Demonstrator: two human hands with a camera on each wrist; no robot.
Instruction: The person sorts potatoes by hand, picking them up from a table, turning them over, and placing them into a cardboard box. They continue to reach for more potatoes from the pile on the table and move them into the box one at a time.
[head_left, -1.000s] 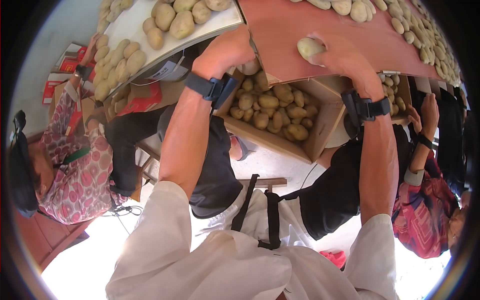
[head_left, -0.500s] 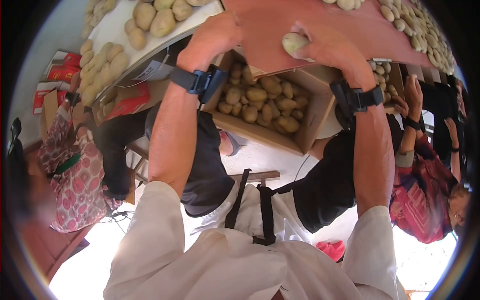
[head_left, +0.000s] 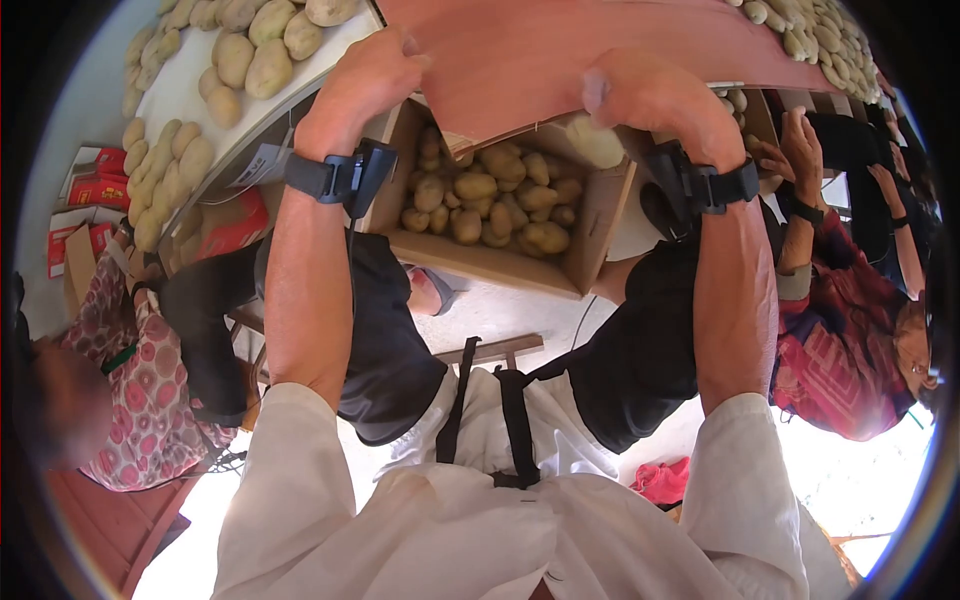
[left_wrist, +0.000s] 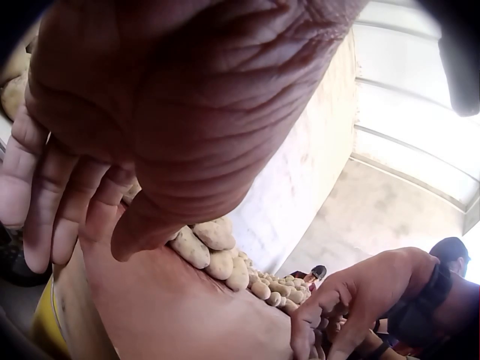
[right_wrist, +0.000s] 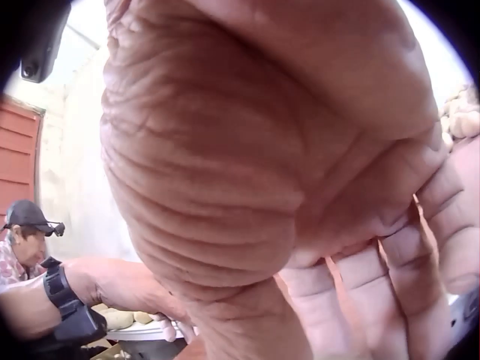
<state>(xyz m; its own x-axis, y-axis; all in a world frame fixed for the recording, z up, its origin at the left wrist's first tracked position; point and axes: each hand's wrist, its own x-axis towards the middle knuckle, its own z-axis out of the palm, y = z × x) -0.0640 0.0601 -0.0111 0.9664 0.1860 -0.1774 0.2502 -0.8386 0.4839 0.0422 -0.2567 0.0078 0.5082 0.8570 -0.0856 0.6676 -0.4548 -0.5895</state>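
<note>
My right hand is over the front edge of the red board, its fingers extended in the right wrist view with nothing in the palm. Just below it, a blurred pale potato shows over the right part of a cardboard box. Many potatoes lie in that box. My left hand is at the board's left corner, near the white table. In the left wrist view its fingers hang loosely, holding nothing.
Large potatoes sit on the white table at left. A long heap of potatoes lines the board's far right. One person in a patterned shirt sits at left, another in a red top at right. Red-and-white cartons stand far left.
The potato held in my right hand has left the fingers and dropped toward the box. My left hand, which was by a potato at the board's corner, now holds nothing. The head view has shifted.
</note>
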